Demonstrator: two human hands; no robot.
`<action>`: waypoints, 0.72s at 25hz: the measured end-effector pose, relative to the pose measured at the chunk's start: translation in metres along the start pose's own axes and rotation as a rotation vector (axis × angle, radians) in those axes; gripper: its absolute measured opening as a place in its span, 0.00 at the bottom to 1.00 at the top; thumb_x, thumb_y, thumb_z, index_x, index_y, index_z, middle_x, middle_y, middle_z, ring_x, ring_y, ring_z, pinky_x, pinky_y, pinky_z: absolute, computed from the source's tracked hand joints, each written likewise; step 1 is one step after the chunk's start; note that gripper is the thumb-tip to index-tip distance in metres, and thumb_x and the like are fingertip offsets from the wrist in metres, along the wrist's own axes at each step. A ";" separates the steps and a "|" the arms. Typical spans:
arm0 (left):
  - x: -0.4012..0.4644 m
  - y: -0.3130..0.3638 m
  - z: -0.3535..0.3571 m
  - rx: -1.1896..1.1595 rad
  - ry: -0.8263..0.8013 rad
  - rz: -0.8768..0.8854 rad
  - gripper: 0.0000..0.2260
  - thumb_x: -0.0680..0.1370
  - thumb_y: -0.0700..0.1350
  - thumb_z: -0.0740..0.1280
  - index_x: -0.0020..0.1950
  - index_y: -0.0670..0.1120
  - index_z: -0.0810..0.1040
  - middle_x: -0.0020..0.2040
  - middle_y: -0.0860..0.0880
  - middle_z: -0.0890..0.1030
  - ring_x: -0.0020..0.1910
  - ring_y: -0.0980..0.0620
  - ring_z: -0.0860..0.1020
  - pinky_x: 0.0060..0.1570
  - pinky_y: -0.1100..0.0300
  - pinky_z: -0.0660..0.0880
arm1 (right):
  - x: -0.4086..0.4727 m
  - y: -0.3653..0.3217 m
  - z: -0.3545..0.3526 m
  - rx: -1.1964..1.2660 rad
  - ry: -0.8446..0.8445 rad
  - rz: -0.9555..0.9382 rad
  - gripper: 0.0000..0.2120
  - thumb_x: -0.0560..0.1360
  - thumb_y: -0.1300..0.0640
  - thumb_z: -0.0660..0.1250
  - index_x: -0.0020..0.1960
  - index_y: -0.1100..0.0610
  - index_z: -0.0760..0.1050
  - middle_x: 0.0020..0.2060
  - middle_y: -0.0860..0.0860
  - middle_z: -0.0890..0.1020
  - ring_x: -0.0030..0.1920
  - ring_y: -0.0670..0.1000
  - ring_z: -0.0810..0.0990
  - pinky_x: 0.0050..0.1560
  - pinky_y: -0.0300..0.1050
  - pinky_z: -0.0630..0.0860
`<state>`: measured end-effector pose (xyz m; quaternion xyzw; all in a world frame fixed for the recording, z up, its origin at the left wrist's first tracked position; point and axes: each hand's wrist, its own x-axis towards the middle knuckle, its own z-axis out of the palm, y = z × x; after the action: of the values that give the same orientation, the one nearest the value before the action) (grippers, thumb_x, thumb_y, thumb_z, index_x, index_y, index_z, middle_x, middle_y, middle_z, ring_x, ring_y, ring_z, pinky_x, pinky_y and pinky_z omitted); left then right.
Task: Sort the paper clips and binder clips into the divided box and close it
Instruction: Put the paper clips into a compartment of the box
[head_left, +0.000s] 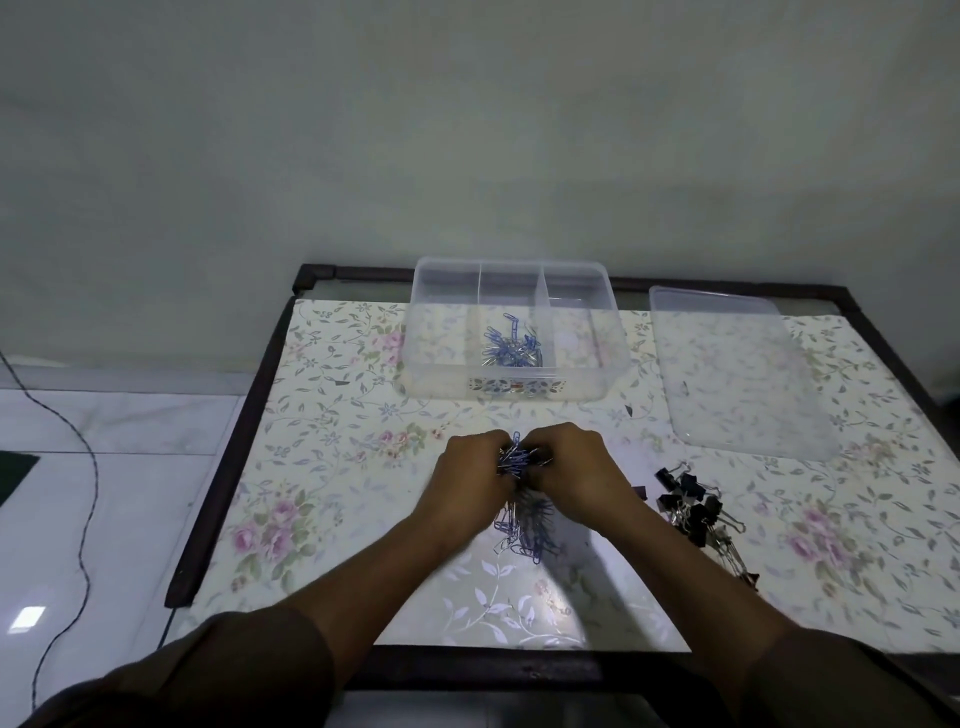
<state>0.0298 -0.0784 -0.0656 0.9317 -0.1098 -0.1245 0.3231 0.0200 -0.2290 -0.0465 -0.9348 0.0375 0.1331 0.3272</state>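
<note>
A clear divided box (511, 387) stands open at the table's far middle, with several blue paper clips (511, 345) in its middle compartment. My left hand (465, 480) and my right hand (571, 473) are pressed together above the table, both shut on a bunch of blue paper clips (517, 457). Under my wrists more blue paper clips (524, 527) lie loose on the cloth. A heap of black binder clips (693, 506) lies to the right of my right hand. The clear lid (743, 374) rests flat to the right of the box.
The table (322, 415) has a floral cover and a dark wooden frame. A white tiled floor with a black cable (85, 467) lies to the left. A plain wall rises behind the table.
</note>
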 end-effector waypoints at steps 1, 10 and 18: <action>-0.001 0.001 -0.001 -0.027 0.012 -0.005 0.09 0.70 0.40 0.68 0.48 0.45 0.82 0.42 0.46 0.84 0.43 0.45 0.81 0.44 0.48 0.78 | -0.002 -0.002 -0.002 0.005 0.009 -0.004 0.08 0.73 0.64 0.72 0.49 0.56 0.86 0.41 0.54 0.86 0.42 0.52 0.82 0.35 0.34 0.71; 0.006 0.039 -0.060 -0.169 0.179 0.107 0.09 0.74 0.39 0.72 0.51 0.47 0.87 0.42 0.47 0.87 0.40 0.51 0.83 0.44 0.56 0.78 | 0.002 -0.041 -0.053 -0.023 0.148 -0.088 0.06 0.75 0.61 0.72 0.49 0.54 0.86 0.41 0.52 0.87 0.41 0.50 0.83 0.35 0.33 0.71; 0.097 0.048 -0.092 -0.146 0.189 0.114 0.08 0.70 0.36 0.73 0.46 0.44 0.87 0.39 0.44 0.86 0.41 0.47 0.84 0.42 0.53 0.80 | 0.082 -0.053 -0.085 0.265 0.236 -0.002 0.06 0.72 0.65 0.74 0.44 0.55 0.87 0.39 0.55 0.88 0.45 0.56 0.87 0.51 0.56 0.84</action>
<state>0.1432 -0.0893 0.0191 0.9055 -0.1225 -0.0252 0.4056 0.1267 -0.2387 0.0264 -0.8928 0.0919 0.0160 0.4408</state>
